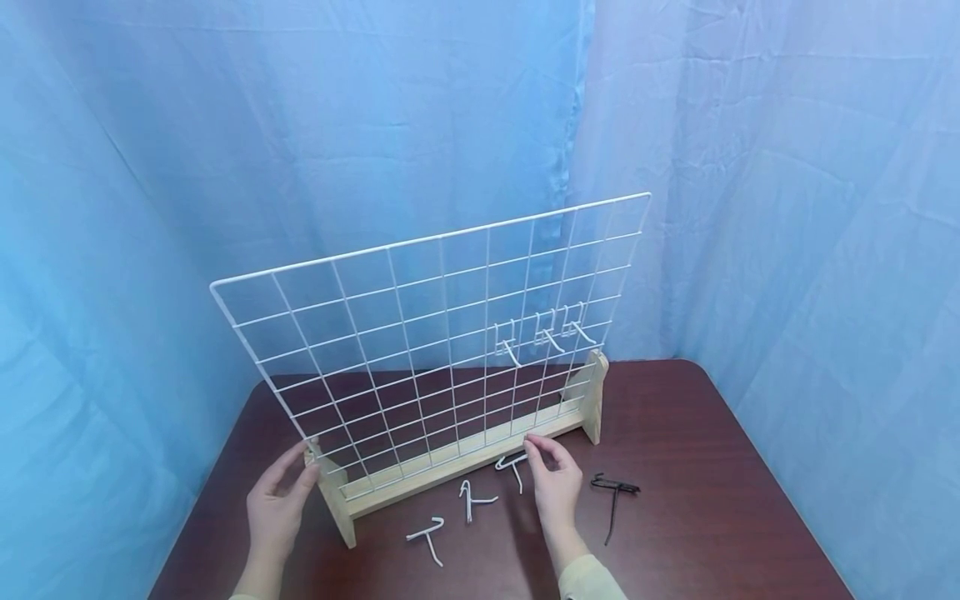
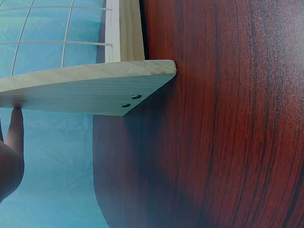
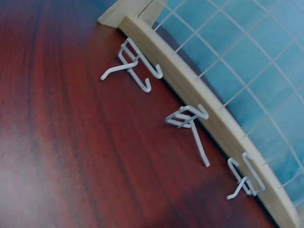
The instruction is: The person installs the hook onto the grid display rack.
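A white wire grid panel stands upright in a wooden stand on a dark red-brown table. My left hand rests with straight fingers against the stand's left foot; in the left wrist view one fingertip touches that foot. My right hand hovers with loosely curved fingers just right of a white hook lying by the base rail. I see no grip on it. Two more white hooks lie further left on the table.
Three white hooks hang in a row on the grid's right side. A black hook lies on the table right of my right hand. Blue curtains close in behind and on both sides. The table's rounded left corner is close.
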Demonstrator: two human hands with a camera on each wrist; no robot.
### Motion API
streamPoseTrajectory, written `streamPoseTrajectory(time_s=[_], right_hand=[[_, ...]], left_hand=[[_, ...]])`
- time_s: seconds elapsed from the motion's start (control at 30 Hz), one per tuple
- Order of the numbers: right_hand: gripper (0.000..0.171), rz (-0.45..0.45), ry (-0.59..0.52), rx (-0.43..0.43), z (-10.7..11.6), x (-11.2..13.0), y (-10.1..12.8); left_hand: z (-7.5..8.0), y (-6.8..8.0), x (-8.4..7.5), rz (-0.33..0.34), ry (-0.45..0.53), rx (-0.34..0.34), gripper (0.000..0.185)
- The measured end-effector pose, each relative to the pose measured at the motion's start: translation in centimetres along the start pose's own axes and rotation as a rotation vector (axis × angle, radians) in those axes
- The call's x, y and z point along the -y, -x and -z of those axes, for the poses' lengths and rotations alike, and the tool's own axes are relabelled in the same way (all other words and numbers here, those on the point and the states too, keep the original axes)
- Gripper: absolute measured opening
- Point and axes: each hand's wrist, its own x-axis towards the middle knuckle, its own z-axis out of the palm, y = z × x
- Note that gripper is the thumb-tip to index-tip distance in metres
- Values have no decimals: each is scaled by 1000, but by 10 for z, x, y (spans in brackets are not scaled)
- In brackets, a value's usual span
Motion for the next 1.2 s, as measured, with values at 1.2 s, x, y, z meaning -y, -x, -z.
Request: streamPoseTrajectory(time_s=[1.2], right_hand=[[22, 97, 299, 189, 15, -89, 31]], left_hand=[[1, 1, -1, -4, 24, -1, 37]])
